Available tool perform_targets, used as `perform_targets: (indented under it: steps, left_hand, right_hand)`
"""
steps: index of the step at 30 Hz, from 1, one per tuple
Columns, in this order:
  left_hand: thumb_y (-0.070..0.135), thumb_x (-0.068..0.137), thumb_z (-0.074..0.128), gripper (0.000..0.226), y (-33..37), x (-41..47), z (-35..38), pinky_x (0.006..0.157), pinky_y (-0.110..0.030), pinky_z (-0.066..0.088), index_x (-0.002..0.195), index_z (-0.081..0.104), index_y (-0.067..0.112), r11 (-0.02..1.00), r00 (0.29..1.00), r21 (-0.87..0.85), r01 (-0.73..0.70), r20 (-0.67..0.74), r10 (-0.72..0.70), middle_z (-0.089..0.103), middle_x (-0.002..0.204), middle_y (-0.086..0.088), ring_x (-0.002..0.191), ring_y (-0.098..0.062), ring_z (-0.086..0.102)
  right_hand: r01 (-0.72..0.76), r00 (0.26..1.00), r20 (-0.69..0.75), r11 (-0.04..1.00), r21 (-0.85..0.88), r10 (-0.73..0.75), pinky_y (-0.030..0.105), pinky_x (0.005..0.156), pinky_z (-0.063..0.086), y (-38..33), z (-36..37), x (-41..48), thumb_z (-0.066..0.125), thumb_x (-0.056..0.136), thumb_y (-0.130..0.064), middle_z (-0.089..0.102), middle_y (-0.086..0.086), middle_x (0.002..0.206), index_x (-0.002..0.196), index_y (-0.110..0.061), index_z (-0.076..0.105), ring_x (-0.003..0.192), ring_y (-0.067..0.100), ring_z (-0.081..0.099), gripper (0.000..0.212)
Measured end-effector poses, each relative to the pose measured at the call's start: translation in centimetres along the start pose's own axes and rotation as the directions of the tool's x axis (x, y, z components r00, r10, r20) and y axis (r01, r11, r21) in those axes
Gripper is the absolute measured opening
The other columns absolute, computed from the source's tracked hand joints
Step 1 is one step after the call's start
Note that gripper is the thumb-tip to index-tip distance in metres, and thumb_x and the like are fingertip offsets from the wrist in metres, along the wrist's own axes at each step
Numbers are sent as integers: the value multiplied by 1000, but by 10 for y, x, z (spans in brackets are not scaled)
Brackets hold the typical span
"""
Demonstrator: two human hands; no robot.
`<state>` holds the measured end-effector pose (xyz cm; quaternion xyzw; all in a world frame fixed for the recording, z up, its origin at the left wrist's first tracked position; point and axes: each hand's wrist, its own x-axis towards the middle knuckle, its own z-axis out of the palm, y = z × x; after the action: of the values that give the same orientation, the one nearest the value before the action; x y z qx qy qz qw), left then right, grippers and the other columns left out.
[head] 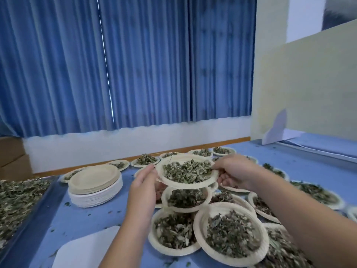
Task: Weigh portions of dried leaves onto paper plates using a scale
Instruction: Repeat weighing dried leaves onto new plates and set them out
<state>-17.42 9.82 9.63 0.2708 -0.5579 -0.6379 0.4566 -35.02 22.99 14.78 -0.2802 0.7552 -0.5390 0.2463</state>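
Note:
A paper plate point(170, 181) heaped with dried leaves point(188, 171) is held in the air above other filled plates. My left hand point(144, 187) grips its left rim, and my right hand point(234, 172) grips its right rim with the thumb on top. Right below it sits another filled plate point(186, 199), with two more filled plates point(173, 232) point(230, 235) nearer to me. The white scale platform point(87, 248) lies at the bottom left with nothing on it; its display is out of view.
A stack of unused paper plates point(95, 187) stands left of my hands. A tray of loose dried leaves point(17, 202) fills the far left. Several filled plates point(146, 160) cover the blue table point(301, 163) at the back and right. A cream board point(309, 89) stands at the right.

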Motion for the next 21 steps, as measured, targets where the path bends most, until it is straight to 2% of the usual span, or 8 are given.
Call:
perform_targets:
  steps: [2,4,6,8,10,15,21]
  left_hand:
    - [20,97,55,20,-4,4,19,60,-29,45,103,64,36,997,1000,-71,19,24,-17,72,106,2,79,-17,68]
    - [15,95,57,22,-12,5,32,56,-26,43,104,64,34,995,999,-97,29,27,-27,70,107,1,71,-14,67]
    - [17,94,58,21,-20,6,37,58,-27,46,106,65,33,999,999,-46,25,42,-23,69,110,3,72,-13,67]
    - [19,95,57,20,-26,7,36,60,-27,48,104,65,35,1000,998,-6,16,55,-16,68,110,5,76,-13,67]
    - [20,95,56,20,-26,9,31,56,-24,47,106,65,34,1000,999,2,8,43,-8,68,109,3,76,-12,65]
    - [19,96,54,21,-31,16,25,55,-22,45,109,66,30,999,1000,39,-5,28,4,67,108,2,73,-10,64]
    - [18,95,55,20,-37,21,26,48,-17,44,108,65,29,996,999,83,-14,50,10,66,106,8,69,-8,63]
  right_hand:
    - [-19,997,-79,1000,10,19,23,40,36,3,-21,12,55,91,-6,55,12,46,80,5,57,39,17,47,16]
    - [-27,990,-138,999,29,31,22,39,34,8,-41,24,54,90,-6,52,11,44,73,1,53,37,17,45,18]
    - [-30,986,-164,997,66,40,24,42,35,16,-57,36,53,90,-4,52,12,48,75,0,50,40,17,45,16]
    - [-35,981,-184,990,136,60,21,37,39,28,-70,47,50,91,-1,51,12,52,77,-2,47,38,15,47,15]
    - [-55,972,-215,982,182,94,19,35,40,42,-79,57,48,92,1,50,11,48,76,-3,45,35,14,48,17]
    - [-165,941,-273,975,149,201,20,34,41,84,-88,72,43,94,3,42,6,38,77,-5,41,32,17,49,19]
    - [-256,911,-309,962,98,274,21,35,45,106,-94,75,39,96,2,39,9,56,85,-5,42,35,18,49,13]
